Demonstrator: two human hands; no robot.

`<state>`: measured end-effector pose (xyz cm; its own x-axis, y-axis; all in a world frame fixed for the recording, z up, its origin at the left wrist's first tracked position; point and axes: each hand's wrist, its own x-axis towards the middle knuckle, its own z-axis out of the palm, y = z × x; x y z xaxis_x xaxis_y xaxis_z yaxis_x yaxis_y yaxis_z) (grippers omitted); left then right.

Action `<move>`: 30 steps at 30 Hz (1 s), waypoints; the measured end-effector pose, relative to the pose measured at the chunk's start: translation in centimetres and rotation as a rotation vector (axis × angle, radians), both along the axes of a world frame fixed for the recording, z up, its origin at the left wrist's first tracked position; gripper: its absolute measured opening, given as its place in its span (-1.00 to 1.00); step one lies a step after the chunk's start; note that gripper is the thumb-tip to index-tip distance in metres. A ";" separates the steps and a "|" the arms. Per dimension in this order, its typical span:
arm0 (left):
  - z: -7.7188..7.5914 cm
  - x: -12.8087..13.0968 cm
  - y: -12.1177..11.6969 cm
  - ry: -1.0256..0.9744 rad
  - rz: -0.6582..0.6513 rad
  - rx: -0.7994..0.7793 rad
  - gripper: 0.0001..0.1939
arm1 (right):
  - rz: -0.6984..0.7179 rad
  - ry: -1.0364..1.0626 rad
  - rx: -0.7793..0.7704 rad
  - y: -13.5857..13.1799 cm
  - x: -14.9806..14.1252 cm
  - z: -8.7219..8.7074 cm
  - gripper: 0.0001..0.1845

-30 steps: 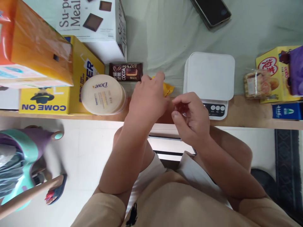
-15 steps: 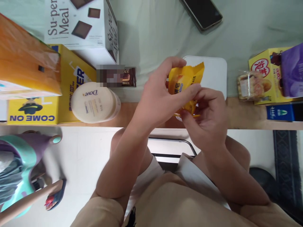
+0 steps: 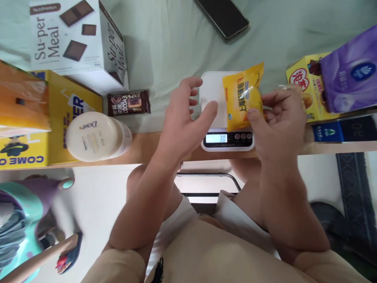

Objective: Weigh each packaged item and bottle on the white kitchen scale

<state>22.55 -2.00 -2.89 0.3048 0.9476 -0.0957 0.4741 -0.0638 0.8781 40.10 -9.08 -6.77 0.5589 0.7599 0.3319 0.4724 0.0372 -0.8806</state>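
Note:
My right hand (image 3: 278, 122) pinches the right edge of a yellow soap packet (image 3: 243, 98) between thumb and fingers. The packet is over the right part of a white digital kitchen scale (image 3: 212, 88); whether it touches the plate I cannot tell. On the scale's lit display (image 3: 216, 138) the digits seem to read 30 or 3.0. To the left of the packet, my left hand (image 3: 188, 114) is empty, thumb and fingers apart, partly over the scale's left edge.
Left stand a Dove tub (image 3: 94, 135), a yellow box (image 3: 85, 94), a white Su-per Meal box (image 3: 73, 43) and a brown cocoa snack packet (image 3: 129, 103). A phone (image 3: 225, 19) lies behind. Purple tissue pack (image 3: 350, 74) and yellow snack box (image 3: 294, 70) sit right. A person's foot (image 3: 63, 261) shows lower left.
My left hand has let go of the soap packet and moved left. My right hand has taken the packet rightward, uncovering the scale's display. The view has shifted to the right.

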 end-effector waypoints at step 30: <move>0.2 0.3 -0.2 0.125 -0.065 0.088 -0.68 | -0.030 -0.234 0.009 -1.1 2.3 -0.5 -0.84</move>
